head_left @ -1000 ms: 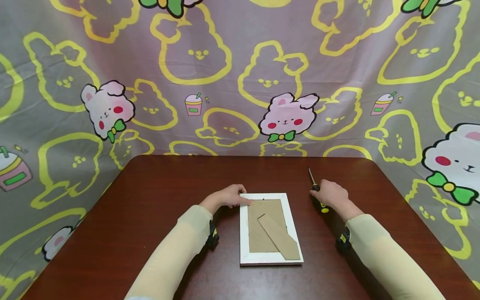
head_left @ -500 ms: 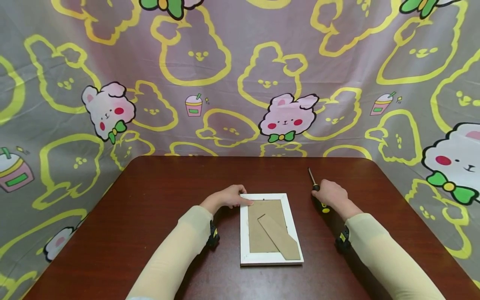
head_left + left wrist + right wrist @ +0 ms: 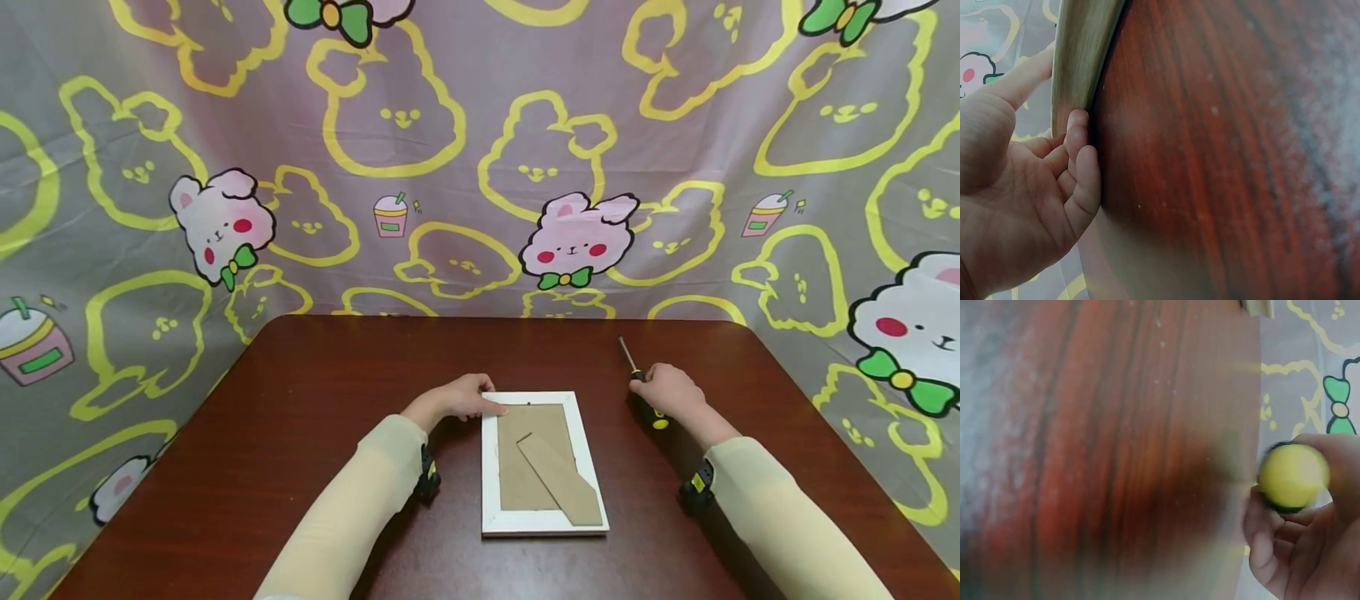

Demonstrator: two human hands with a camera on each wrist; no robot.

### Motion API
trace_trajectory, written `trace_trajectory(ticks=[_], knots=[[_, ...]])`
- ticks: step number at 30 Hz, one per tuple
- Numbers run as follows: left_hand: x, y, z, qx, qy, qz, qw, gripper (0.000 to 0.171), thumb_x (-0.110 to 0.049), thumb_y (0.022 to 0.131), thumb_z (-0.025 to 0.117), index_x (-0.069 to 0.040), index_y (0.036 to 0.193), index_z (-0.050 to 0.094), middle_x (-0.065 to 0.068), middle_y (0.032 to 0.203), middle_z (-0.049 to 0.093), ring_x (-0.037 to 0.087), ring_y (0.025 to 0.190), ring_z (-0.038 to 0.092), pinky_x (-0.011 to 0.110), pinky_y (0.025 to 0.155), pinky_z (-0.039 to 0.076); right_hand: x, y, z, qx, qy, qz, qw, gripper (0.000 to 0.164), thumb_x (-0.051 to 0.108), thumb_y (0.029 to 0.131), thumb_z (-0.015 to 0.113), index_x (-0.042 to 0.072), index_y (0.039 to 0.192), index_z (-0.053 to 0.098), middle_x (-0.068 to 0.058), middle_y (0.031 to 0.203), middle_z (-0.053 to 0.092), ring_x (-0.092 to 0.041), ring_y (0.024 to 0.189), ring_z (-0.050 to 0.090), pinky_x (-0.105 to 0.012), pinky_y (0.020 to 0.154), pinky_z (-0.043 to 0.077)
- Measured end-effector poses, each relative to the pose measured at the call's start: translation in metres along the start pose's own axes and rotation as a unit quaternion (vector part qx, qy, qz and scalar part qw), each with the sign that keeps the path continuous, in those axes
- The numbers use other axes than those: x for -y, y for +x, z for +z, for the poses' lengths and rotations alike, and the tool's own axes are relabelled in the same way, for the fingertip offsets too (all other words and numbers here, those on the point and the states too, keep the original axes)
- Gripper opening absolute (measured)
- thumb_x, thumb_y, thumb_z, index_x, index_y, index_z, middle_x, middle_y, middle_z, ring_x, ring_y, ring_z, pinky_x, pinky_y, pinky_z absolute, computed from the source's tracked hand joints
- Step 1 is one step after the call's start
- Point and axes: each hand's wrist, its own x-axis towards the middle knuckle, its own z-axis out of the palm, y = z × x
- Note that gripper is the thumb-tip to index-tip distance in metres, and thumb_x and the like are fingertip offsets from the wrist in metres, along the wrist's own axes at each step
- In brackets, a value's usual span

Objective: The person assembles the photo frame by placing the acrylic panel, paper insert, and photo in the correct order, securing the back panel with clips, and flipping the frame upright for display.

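Observation:
A white picture frame point(image 3: 490, 467) lies back side up on the table, with a brown backing board point(image 3: 517, 467) and an angled easel stand point(image 3: 562, 483). At its far left corner my left hand point(image 3: 459, 397) grips it, thumb on top and fingers at the outer edge. In the left wrist view, curled fingertips point(image 3: 1087, 165) meet the frame's side point(image 3: 1075, 62). To the right of the frame, my right hand point(image 3: 672, 392) holds a screwdriver point(image 3: 627, 354) by its black and yellow handle, shaft pointing away. The yellow handle end point(image 3: 1294, 476) faces the right wrist camera.
The dark red-brown wooden table point(image 3: 337, 375) carries both the frame and my forearms. A patterned curtain point(image 3: 465, 150) with cartoon rabbits hangs behind the table and along both sides.
My right hand has shifted slightly to the right with the screwdriver. My left hand stays on the frame's corner. The whole head view has dipped a little.

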Motion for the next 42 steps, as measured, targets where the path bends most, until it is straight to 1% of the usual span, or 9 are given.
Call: trace_trajectory(ticks=[6, 12, 19, 21, 25, 28, 31, 35, 42], knots=[[0.001, 0.000, -0.001, 0.001, 0.002, 0.003, 1.0000, 0.036, -0.033, 0.087, 0.074, -0.008, 0.102, 0.053, 0.003, 0.071, 0.050, 0.014, 0.061, 0.046, 0.027, 0.053, 0.040, 0.003, -0.008, -0.006, -0.019, 0.049, -0.017, 0.998, 0.031, 0.030, 0.095, 0.057, 0.003, 0.083, 0.045, -0.005, 0.065, 0.043, -0.020, 0.055, 0.046, -0.031, 0.051, 0.038], [0.001, 0.000, -0.003, 0.005, 0.007, 0.005, 1.0000, 0.036, -0.034, 0.088, 0.073, -0.008, 0.101, 0.053, 0.003, 0.070, 0.050, 0.014, 0.061, 0.046, 0.027, 0.053, 0.040, 0.005, -0.014, -0.010, -0.023, 0.089, -0.039, 0.995, 0.028, 0.023, 0.094, 0.056, 0.002, 0.086, 0.041, -0.006, 0.069, 0.047, -0.018, 0.055, 0.047, -0.031, 0.051, 0.040], [0.001, -0.001, -0.003, 0.008, 0.004, 0.002, 1.0000, 0.035, -0.033, 0.088, 0.073, -0.008, 0.101, 0.052, 0.003, 0.069, 0.050, 0.014, 0.060, 0.046, 0.026, 0.052, 0.040, 0.011, -0.030, -0.010, 0.019, 0.164, -0.059, 0.984, 0.019, 0.011, 0.095, 0.055, -0.002, 0.093, 0.041, -0.011, 0.071, 0.059, -0.021, 0.054, 0.059, -0.035, 0.052, 0.050], [0.000, -0.001, -0.004, 0.007, 0.002, 0.001, 1.0000, 0.035, -0.032, 0.088, 0.074, -0.008, 0.101, 0.052, 0.003, 0.068, 0.050, 0.014, 0.060, 0.046, 0.026, 0.052, 0.040, 0.013, -0.035, -0.010, 0.025, 0.172, -0.067, 0.983, 0.018, 0.008, 0.095, 0.054, -0.003, 0.098, 0.040, -0.011, 0.074, 0.060, -0.021, 0.054, 0.058, -0.034, 0.052, 0.049], [-0.001, -0.002, -0.005, 0.007, 0.000, -0.002, 1.0000, 0.035, -0.031, 0.088, 0.074, -0.008, 0.102, 0.053, 0.003, 0.068, 0.050, 0.014, 0.059, 0.046, 0.026, 0.051, 0.039, 0.017, -0.045, -0.009, 0.040, 0.196, -0.094, 0.975, 0.029, 0.003, 0.097, 0.051, -0.006, 0.118, 0.034, -0.010, 0.075, 0.056, -0.022, 0.054, 0.053, -0.033, 0.050, 0.047], [-0.001, -0.001, -0.005, 0.007, 0.000, -0.005, 1.0000, 0.035, -0.031, 0.088, 0.074, -0.008, 0.102, 0.053, 0.003, 0.069, 0.050, 0.014, 0.059, 0.045, 0.026, 0.051, 0.039, 0.019, -0.053, -0.008, 0.051, 0.209, -0.120, 0.969, 0.044, 0.004, 0.099, 0.051, -0.003, 0.136, 0.028, -0.010, 0.072, 0.051, -0.023, 0.052, 0.049, -0.034, 0.048, 0.045], [-0.001, 0.000, -0.004, 0.007, 0.000, -0.005, 1.0000, 0.034, -0.032, 0.088, 0.073, -0.008, 0.101, 0.053, 0.003, 0.069, 0.050, 0.014, 0.059, 0.045, 0.026, 0.051, 0.039, 0.021, -0.064, -0.006, 0.053, 0.204, -0.149, 0.966, 0.049, 0.008, 0.101, 0.051, 0.004, 0.145, 0.028, -0.010, 0.070, 0.049, -0.022, 0.048, 0.046, -0.034, 0.047, 0.044], [-0.001, 0.000, -0.003, 0.010, -0.004, -0.002, 0.9999, 0.034, -0.031, 0.088, 0.074, -0.007, 0.101, 0.052, 0.003, 0.069, 0.050, 0.013, 0.059, 0.044, 0.025, 0.051, 0.038, 0.023, -0.080, -0.004, 0.059, 0.183, -0.162, 0.968, 0.049, 0.008, 0.103, 0.048, 0.011, 0.148, 0.032, -0.009, 0.071, 0.048, -0.020, 0.047, 0.046, -0.033, 0.047, 0.043], [0.000, 0.000, -0.002, 0.008, 0.001, -0.002, 1.0000, 0.035, -0.032, 0.089, 0.073, -0.007, 0.099, 0.050, 0.003, 0.071, 0.050, 0.014, 0.060, 0.045, 0.026, 0.052, 0.039, 0.024, -0.104, -0.005, 0.084, 0.125, -0.154, 0.977, 0.051, 0.012, 0.102, 0.051, 0.027, 0.149, 0.037, -0.004, 0.073, 0.049, -0.015, 0.049, 0.043, -0.030, 0.049, 0.041]])
